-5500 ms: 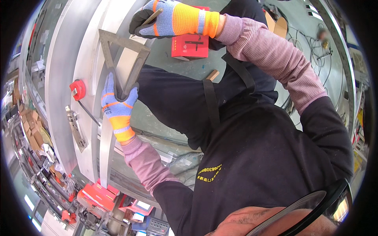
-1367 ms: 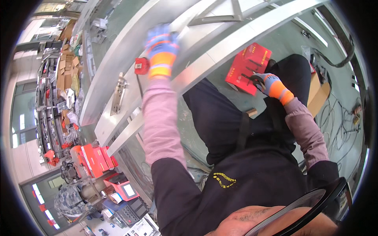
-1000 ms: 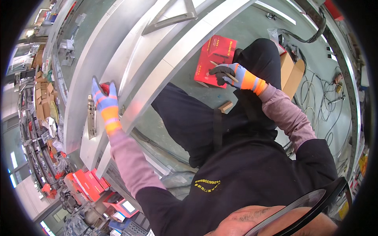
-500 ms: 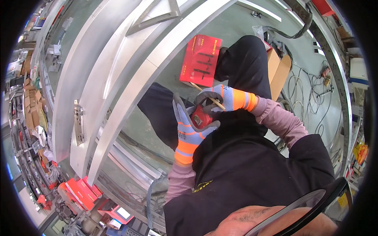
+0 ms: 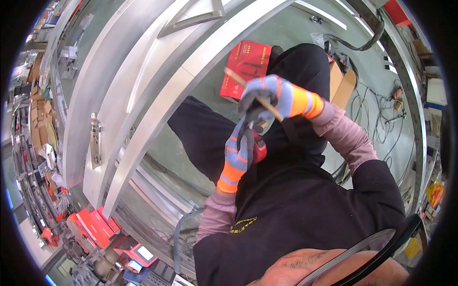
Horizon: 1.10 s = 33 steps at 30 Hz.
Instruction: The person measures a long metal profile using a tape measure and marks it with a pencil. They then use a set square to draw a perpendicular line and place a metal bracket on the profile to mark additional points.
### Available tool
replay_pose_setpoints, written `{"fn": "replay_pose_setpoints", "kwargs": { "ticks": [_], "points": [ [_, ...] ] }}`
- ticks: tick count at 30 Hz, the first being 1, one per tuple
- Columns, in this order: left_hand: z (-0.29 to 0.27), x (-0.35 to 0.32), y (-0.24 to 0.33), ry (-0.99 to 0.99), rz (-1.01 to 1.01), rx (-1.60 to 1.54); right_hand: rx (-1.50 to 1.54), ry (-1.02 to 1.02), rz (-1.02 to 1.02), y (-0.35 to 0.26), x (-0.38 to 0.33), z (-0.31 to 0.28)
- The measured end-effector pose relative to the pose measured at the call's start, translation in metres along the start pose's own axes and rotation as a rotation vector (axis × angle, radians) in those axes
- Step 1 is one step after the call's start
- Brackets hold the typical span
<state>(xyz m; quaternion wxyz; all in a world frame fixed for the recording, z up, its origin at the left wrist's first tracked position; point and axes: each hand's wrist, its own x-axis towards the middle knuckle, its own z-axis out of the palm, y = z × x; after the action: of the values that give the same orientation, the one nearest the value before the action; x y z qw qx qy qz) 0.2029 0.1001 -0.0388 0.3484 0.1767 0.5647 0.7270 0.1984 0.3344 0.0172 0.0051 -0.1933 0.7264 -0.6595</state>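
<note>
My left hand (image 5: 234, 155), in a blue, grey and orange work glove, is closed round a red tape measure (image 5: 259, 147) above my lap. Much of its case is hidden behind the gloved fingers. Just beyond it, my right hand (image 5: 281, 97), gloved alike, has its fingers bent at the front end of the tape measure. A thin wooden pencil (image 5: 234, 76) sticks out slantwise from the right hand's grip. Whether the right fingers also pinch the tape's end cannot be made out.
Long silvery metal profiles (image 5: 179, 81) run along my left. On them lie a metal set square (image 5: 212, 16) and a slotted metal strip (image 5: 96, 143). A red box (image 5: 234, 66) stands beyond my hands. Cables (image 5: 381, 114) are strewn on the floor at right.
My right hand has closed in on the front of the tape measure, carrying the pencil. My left hand has shifted right and turned, so the case now shows edge-on.
</note>
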Motion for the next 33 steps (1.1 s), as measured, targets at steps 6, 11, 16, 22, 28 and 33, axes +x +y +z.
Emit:
{"fn": "replay_pose_setpoints", "kwargs": {
  "ticks": [6, 11, 16, 22, 28, 33],
  "points": [
    [-0.003, 0.01, 0.011, -0.025, -0.076, -0.073, -0.15, 0.157, -0.223, 0.004, 0.049, -0.056],
    [0.004, 0.031, 0.036, 0.055, -0.039, -0.005, -0.116, 0.018, -0.25, 0.015, 0.104, -0.035],
    [-0.016, 0.056, 0.033, 0.178, 0.216, 0.465, -0.094, 0.214, -0.365, 0.035, 0.146, -0.052],
    [-0.021, 0.071, 0.047, 0.24, 0.113, 0.476, 0.138, 0.305, -0.222, 0.067, 0.143, -0.059],
    [-0.037, 0.066, 0.026, 0.145, 0.034, 0.387, 0.105, 0.313, -0.278, 0.073, 0.145, -0.062],
    [-0.026, 0.069, 0.039, 0.186, 0.001, 0.145, 0.177, 0.366, -0.031, 0.07, 0.141, -0.051]
  ]
}}
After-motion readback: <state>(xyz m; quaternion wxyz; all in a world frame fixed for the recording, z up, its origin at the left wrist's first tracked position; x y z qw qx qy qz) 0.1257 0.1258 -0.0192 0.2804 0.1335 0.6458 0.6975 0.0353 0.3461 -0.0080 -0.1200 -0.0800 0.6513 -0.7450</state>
